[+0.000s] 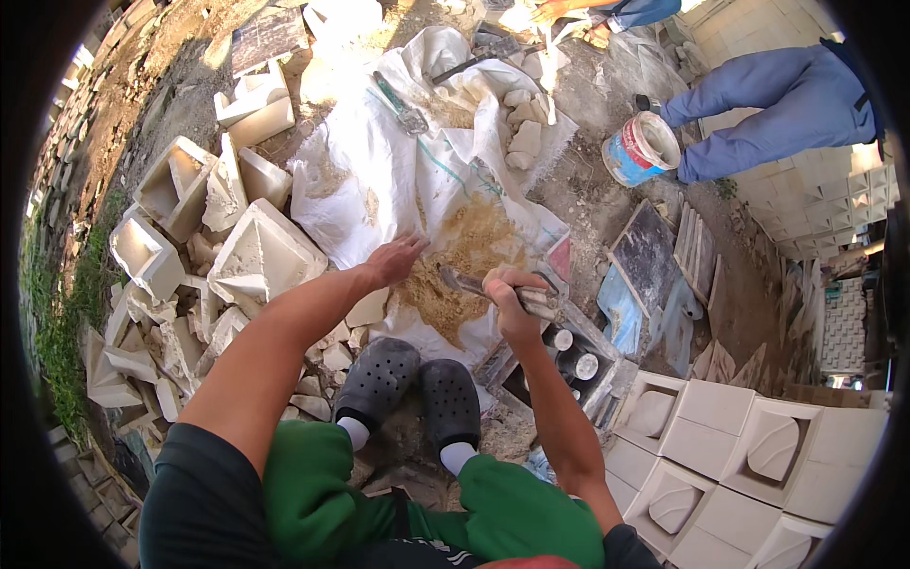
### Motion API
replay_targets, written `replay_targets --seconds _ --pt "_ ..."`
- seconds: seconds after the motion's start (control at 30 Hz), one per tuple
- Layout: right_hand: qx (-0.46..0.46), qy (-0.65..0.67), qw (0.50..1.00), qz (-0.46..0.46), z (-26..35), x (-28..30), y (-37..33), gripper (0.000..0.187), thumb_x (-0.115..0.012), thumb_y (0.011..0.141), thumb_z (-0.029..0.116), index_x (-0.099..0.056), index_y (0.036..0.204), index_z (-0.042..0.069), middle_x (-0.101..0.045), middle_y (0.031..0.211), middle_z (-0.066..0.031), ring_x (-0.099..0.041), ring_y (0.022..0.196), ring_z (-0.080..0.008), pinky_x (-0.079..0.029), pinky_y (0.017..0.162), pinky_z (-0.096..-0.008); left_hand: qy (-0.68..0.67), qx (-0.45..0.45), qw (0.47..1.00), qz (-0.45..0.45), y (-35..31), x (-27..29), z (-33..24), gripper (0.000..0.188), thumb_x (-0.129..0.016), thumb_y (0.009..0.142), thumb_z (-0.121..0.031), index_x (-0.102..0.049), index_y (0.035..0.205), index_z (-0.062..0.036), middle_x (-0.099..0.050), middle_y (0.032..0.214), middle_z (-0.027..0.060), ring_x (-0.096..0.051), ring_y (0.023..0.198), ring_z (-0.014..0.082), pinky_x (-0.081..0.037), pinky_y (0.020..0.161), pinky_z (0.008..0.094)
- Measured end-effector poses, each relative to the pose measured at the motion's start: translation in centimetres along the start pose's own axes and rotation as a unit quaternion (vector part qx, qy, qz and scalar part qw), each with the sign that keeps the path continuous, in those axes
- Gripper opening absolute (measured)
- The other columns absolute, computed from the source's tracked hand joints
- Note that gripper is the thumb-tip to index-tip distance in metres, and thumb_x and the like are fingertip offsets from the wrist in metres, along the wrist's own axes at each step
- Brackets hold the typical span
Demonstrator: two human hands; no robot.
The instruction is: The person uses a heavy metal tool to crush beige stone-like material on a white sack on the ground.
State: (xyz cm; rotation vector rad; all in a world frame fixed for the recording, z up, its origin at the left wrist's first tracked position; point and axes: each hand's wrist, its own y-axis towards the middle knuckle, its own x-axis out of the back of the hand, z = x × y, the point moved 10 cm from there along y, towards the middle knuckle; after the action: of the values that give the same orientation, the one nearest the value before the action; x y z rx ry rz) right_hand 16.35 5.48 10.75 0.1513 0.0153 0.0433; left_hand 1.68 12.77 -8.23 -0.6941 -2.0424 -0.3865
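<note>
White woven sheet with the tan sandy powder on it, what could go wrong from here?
The tan sandy powder might spill if the creased white woven sheet shifts. The narrow, dusty hand tool in the right hand points toward the bare left hand, so a slip could scrape it. The pale, angular blocks, some broken and piled loosely beside the left arm, may slide or scratch.

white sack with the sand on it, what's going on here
A person's right hand holds a hand tool over the brownish sand on the white sack. The left hand is at the sand's edge, on or just above the sack. Pale blocks, some broken, are piled to the left. On the right, someone in blue trousers stands by a bucket.
</note>
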Motion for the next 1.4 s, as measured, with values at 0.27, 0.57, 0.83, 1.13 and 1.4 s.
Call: replay_targets --seconds 0.27,0.57,0.83,1.13,1.4 --pt "0.136 0.082 0.979 0.126 12.5 -0.6 -0.2 0.026 -0.052 0.081 0.004 -0.039 0.059 0.003 -0.043 0.052 -0.0039 -0.037 0.047 -0.015 -0.03 0.047 -0.031 0.039 -0.058 0.996 0.05 -1.3 -2.1 -0.5 0.057 -0.054 0.075 0.0 -0.044 0.13 -0.004 -0.047 0.134 0.0158 -0.046 0.125 0.0313 -0.042 0.101 0.0369" --pt "-0.061 -0.038 0.997 0.008 -1.1 0.5 1.5 0.03 -0.047 0.086 0.005 -0.039 0.057 0.005 -0.041 0.057 -0.0004 -0.037 0.055 -0.01 -0.029 0.051 -0.0279 0.102 -0.107 0.987 0.065 -1.1 -2.4 -1.5 0.051 -0.053 0.077 -0.003 -0.046 0.127 0.0009 -0.044 0.138 0.0179 -0.044 0.127 0.0302 -0.042 0.102 0.0366" --pt "0.009 0.133 0.991 -0.016 11.1 2.2 4.3 0.034 -0.046 0.085 0.01 -0.03 0.055 0.011 -0.028 0.049 0.0015 -0.024 0.046 -0.0117 -0.024 0.048 -0.0307 0.114 -0.128 0.985 0.03 -1.2 -1.9 -1.9 0.042 -0.053 0.078 -0.003 -0.053 0.12 -0.0038 -0.05 0.131 0.0161 -0.05 0.121 0.03 -0.047 0.097 0.0364" --pt "0.007 0.073 0.995 -0.064 -2.4 2.4 4.0 0.031 -0.043 0.086 0.004 -0.033 0.058 0.009 -0.034 0.055 0.0027 -0.029 0.051 -0.008 -0.025 0.049 -0.0282 0.079 -0.051 0.995 0.043 -0.5 -2.5 -0.9 0.046 -0.05 0.079 -0.005 -0.052 0.124 -0.0011 -0.05 0.13 0.0161 -0.047 0.123 0.0299 -0.043 0.1 0.0381" --pt "0.004 0.162 0.985 -0.056 5.7 4.1 5.1 0.033 -0.043 0.084 0.006 -0.028 0.055 0.012 -0.03 0.049 0.001 -0.024 0.046 -0.0104 -0.023 0.047 -0.0298 0.116 -0.081 0.985 0.097 0.1 -4.3 -3.6 0.042 -0.049 0.081 -0.005 -0.055 0.123 -0.0054 -0.05 0.13 0.0123 -0.046 0.123 0.028 -0.043 0.1 0.0373"
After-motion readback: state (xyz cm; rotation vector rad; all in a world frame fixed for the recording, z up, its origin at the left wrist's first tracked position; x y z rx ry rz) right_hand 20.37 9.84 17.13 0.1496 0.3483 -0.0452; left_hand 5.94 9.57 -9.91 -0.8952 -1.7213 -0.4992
